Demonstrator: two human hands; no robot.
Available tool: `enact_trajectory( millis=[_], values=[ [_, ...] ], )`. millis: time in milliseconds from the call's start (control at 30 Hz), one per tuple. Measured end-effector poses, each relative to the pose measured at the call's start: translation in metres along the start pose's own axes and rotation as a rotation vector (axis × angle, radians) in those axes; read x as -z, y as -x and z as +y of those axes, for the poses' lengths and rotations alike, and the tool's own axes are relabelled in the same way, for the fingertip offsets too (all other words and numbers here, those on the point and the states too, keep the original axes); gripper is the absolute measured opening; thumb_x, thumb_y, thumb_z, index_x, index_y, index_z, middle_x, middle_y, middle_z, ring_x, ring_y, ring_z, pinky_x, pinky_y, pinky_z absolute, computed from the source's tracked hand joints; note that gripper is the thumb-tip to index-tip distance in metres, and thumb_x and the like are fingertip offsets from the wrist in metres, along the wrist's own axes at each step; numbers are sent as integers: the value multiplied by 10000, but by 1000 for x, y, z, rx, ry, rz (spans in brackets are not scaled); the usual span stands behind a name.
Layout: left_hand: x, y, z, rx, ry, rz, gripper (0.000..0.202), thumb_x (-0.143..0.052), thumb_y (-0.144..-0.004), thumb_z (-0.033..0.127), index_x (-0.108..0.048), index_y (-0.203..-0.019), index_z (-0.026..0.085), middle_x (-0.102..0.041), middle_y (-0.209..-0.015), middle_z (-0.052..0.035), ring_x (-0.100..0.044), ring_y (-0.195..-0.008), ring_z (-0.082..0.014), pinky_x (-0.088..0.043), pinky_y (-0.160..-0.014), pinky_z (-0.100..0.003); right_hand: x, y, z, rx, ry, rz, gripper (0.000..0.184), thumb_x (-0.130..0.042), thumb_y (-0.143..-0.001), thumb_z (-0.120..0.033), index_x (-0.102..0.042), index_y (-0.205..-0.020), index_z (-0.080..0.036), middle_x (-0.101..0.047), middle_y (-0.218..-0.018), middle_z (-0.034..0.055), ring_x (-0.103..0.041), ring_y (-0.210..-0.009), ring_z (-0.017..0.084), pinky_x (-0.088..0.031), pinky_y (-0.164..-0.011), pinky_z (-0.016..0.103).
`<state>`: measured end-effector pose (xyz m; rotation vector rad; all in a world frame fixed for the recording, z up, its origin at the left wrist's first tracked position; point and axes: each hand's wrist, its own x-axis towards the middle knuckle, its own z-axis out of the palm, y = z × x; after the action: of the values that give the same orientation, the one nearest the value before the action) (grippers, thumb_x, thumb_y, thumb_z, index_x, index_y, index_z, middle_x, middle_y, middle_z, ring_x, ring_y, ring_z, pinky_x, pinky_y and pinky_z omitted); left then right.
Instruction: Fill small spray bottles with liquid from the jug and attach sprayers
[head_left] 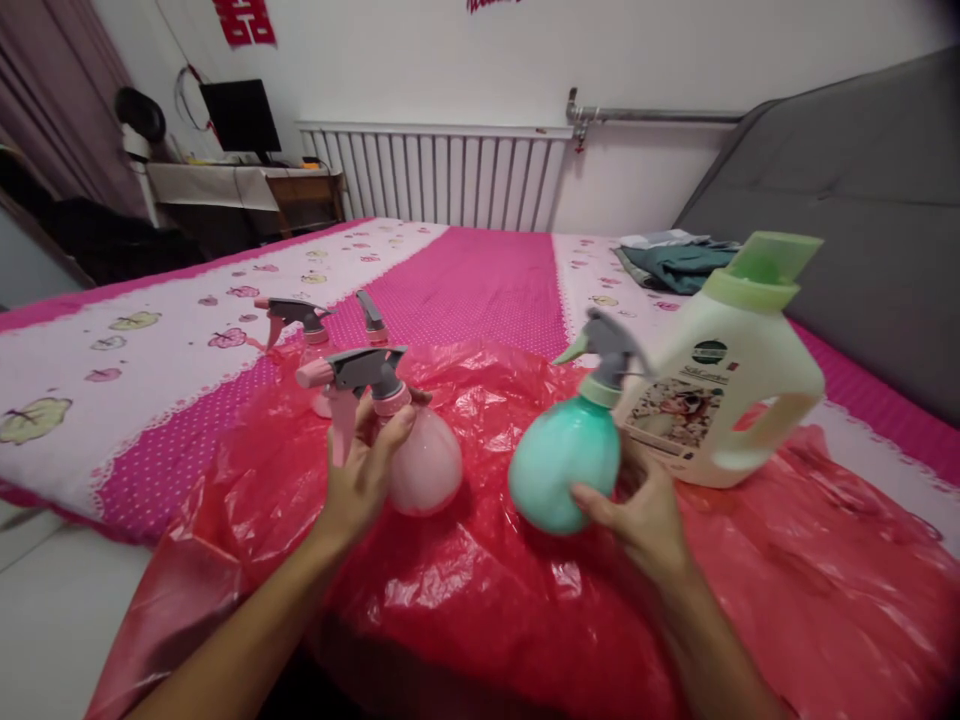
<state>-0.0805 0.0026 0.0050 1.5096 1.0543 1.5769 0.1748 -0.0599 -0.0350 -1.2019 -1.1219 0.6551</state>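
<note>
Your left hand [364,460] grips a pink spray bottle [430,468], your right hand [649,515] a teal spray bottle [551,465] — red plastic sheet [465,590] beneath likely catches drips.

We're in a home here, a bedroom by every sign, with a wide bed [499,275] in pink, patterned covers, a grey padded headboard [840,200] at right, folded cloth [679,265] near it, a radiator [450,178] along the wall, and curtain [60,90], desk [214,185] and monitor [241,117] over at left!
</note>
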Motion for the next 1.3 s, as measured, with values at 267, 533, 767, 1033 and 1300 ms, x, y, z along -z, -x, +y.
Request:
enact_trajectory(
  millis=[267, 533, 767, 1033, 1300],
  values=[
    [-3, 0, -1, 8, 27, 13, 286, -732, -896, 489, -764, -998, 224, -801, -1090, -87, -729, -1090, -295, -553, -1004, -437, 5, 2, -5, 104, 16, -21, 685, -900, -563, -489, -742, -1152, -176, -795, -1071, 115, -752, -967, 328, -624, -806, 416],
    [-2, 0, -4, 17, -28, 11, 326, -742, -893, 531, -775, -1012, 230, -800, -1101, -81, -720, -1069, -290, -541, -994, -430, 5, 1, 3, 44, -13, -8, 785, -912, -557, -533, -719, -1228, -173, -771, -1163, 139, -735, -1038, 337, -619, -847, 426],
    [-3, 0, -4, 15, -13, -7, 320, -737, -905, 526, -769, -1028, 233, -798, -1118, -84, -722, -1109, -298, -542, -1023, -438, 3, -3, 3, -36, -56, 43, 770, -924, -547, -523, -711, -1195, -167, -762, -1179, 161, -734, -1058, 355, -630, -831, 426],
    [-3, -1, -3, 0, -40, -17, 305, -722, -915, 519, -773, -1006, 232, -793, -1122, -85, -719, -1084, -293, -543, -1014, -445, 0, -4, 5, -124, -26, 150, 832, -947, -546, -476, -693, -1268, -149, -728, -1279, 174, -714, -1138, 351, -631, -898, 433],
    [1, 7, 11, 15, 19, 40, 324, -726, -906, 511, -759, -1028, 213, -800, -1106, -88, -726, -1107, -296, -538, -1025, -440, -7, -6, 3, -141, -47, 89, 877, -948, -540, -497, -682, -1290, -128, -725, -1292, 192, -724, -1120, 357, -618, -961, 493]
  ],
)
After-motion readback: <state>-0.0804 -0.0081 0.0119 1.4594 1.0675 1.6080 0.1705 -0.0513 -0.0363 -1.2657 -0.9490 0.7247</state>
